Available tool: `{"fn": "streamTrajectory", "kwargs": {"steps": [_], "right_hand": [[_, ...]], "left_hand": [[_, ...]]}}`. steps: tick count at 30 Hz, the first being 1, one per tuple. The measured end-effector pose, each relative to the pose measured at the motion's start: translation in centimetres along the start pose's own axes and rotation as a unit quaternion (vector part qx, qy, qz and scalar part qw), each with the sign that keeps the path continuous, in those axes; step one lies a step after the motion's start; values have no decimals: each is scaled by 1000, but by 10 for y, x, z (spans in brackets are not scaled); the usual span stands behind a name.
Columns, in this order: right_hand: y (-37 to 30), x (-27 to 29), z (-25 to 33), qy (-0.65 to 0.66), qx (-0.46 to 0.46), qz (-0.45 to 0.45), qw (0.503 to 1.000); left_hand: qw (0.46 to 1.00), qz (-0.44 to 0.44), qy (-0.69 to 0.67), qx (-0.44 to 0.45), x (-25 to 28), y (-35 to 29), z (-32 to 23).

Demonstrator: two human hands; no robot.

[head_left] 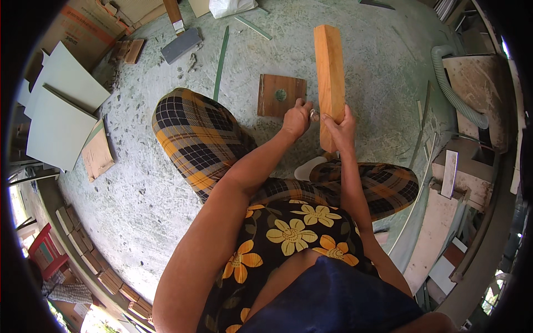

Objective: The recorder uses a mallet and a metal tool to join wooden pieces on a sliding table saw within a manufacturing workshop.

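Floor: grey-green, rough, pitted and scuffed. Board lay flat on it: brown wood, squarish, streaky grain, round hole near its middle. Left of the board, a thin green strip, straight and narrow. Farther left and beyond it, a grey block, oblong, matte. Far left of the board, pale sheets, smooth, flat, angular, overlapping. Far right of it, a hose, grey, ribbed, bent. Beyond it, a white bag, thin and crumpled. Nearer the person than the board, plaid trousers, woven check in yellow, black and grey.

Wooden block was just right of the board, held up in the hand. Long, straight, squared bar; orange-tan, fine lengthwise grain, two long faces showing, crisp edge between them, one lighter than the other. Long axis ran away from the person, nearly straight; far end reached past the board's far edge, near end sat closer to the person than the board. Tilt off the floor: couldn't tell.

Right hand was wrapped around the block's near part, thumb across its face. Left hand, by the board's near right corner, was curled closed on a small shiny metal piece, mostly hidden, kind unclear, beside the block; contact unclear.
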State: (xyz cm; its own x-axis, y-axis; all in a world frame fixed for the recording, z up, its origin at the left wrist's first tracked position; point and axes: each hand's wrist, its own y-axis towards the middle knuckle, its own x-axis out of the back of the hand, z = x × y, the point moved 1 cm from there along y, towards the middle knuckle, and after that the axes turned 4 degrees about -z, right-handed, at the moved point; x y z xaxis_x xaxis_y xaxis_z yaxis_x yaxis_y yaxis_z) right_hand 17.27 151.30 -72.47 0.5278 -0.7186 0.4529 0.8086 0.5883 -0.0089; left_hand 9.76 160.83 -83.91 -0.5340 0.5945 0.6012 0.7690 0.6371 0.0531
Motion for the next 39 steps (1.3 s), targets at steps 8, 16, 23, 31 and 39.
{"fn": "streamTrajectory", "kwargs": {"steps": [8,16,23,31,39], "right_hand": [[-3,-11,-16,50,-47,-23,997],[1,-8,-22,81,-49,-46,994],[1,-8,-24,89,-78,-52,992],[-3,-12,-17,101,-88,-45,990],[-4,-12,-21,104,-96,-47,989]], "left_hand": [[999,-3,-15,-28,3,3,-2],[999,-16,-24,-22,7,8,-6],[999,-20,-49,-10,11,19,-1],[992,-100,-82,-7,21,40,19],[975,-179,-133,-3,27,52,18]]}}
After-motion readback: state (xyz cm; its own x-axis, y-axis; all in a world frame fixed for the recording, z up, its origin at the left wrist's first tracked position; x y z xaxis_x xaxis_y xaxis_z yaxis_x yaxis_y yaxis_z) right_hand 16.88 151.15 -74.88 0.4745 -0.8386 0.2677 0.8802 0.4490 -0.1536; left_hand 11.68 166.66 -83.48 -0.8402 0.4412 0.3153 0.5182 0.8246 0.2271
